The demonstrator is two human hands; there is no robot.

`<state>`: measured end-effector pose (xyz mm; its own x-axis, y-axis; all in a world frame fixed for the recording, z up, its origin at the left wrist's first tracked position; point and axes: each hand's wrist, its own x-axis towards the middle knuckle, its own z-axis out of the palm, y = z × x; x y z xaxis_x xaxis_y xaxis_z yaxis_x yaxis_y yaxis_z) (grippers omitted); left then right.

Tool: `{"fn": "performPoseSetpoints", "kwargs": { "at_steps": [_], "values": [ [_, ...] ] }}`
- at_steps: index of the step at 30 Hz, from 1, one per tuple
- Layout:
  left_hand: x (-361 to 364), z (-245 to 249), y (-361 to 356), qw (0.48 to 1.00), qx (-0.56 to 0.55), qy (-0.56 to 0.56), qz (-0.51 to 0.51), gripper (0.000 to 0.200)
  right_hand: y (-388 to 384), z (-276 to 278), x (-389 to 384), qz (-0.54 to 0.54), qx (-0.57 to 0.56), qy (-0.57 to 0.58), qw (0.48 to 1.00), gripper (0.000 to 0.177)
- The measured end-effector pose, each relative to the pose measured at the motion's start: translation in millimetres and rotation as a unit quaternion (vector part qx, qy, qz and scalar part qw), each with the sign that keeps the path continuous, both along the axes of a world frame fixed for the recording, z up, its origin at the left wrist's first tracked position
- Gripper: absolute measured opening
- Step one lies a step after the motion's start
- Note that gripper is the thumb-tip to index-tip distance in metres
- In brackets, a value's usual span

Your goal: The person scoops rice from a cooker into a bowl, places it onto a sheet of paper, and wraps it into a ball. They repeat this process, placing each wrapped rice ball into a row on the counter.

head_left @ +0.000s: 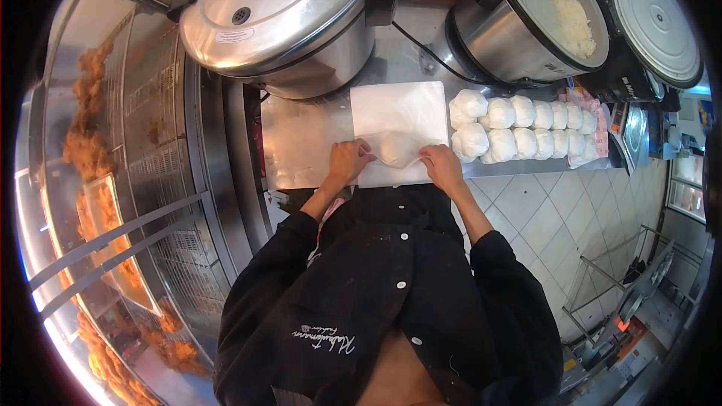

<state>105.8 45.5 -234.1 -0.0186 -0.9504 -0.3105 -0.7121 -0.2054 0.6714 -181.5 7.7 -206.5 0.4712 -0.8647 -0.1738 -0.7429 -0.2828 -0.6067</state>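
In the head view, a rounded white portion, apparently rice, lies on a thin translucent wrapping sheet. Beneath is a stack of white sheets on the steel counter. My left hand pinches the wrapping sheet's left edge. On the other side, my right hand has its fingertips closed on the right edge. Several wrapped white bundles stand in two rows just right of the stack, some piled on others.
A large lidded rice cooker stands behind left. Behind right, an uncovered cooker holds white rice, its lid tipped beside it. A display case with fried food runs along my left. The steel counter ends near my waist.
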Motion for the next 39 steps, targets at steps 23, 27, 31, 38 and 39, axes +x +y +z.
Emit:
{"fn": "performPoseSetpoints", "kwargs": {
  "at_steps": [23,27,31,38,39],
  "values": [
    [1.4,2.4,-14.7,0.944,-0.271,-0.044,-0.184,0.015,-1.6,-19.3,12.8,-0.059,-0.092,-0.075,0.991,0.016],
    [-10.9,-2.2,4.3,0.932,-0.311,-0.091,-0.165,0.013,6.4,-26.2,13.3,-0.079,-0.103,-0.089,0.988,0.012],
    [-23.9,-5.4,21.2,0.925,-0.339,-0.115,-0.124,0.014,15.0,-36.2,14.0,-0.065,-0.150,-0.069,0.984,0.011],
    [-29.0,-2.8,41.1,0.946,-0.291,-0.083,-0.115,0.038,30.8,-7.5,24.3,-0.001,-0.252,0.099,0.963,0.026],
    [-28.7,-0.6,39.9,0.946,-0.292,-0.081,-0.117,0.038,29.3,-13.9,25.8,-0.003,-0.253,0.100,0.962,0.026]
  ]
}}
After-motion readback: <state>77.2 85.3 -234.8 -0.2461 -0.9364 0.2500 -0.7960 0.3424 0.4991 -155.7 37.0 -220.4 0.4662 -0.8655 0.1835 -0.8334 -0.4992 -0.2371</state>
